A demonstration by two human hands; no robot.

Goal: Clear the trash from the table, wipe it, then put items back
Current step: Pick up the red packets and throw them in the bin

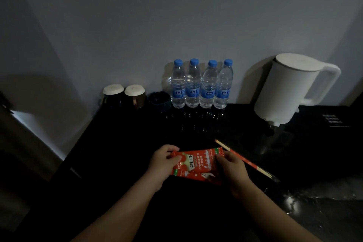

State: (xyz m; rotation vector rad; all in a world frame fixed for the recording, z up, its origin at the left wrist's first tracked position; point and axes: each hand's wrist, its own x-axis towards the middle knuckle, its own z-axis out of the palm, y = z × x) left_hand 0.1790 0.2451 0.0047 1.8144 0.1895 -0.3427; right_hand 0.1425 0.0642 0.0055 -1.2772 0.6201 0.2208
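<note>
We see a red snack packet (196, 164) printed white and green, four clear bottles (201, 84) with blue caps and labels, a white kettle (284, 88), a black counter (121, 153).

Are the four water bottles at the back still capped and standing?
Yes, upright and capped. The four water bottles stand in a row against the wall, each with its blue cap on. Whether the seals are unbroken cannot be told.

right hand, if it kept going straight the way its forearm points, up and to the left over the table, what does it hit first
The right hand already grips the red snack wrapper, so that comes first. Beyond it the dark glossy table looks bare up to the row of four clear blue-capped water bottles, though depth is hard to judge.
</note>
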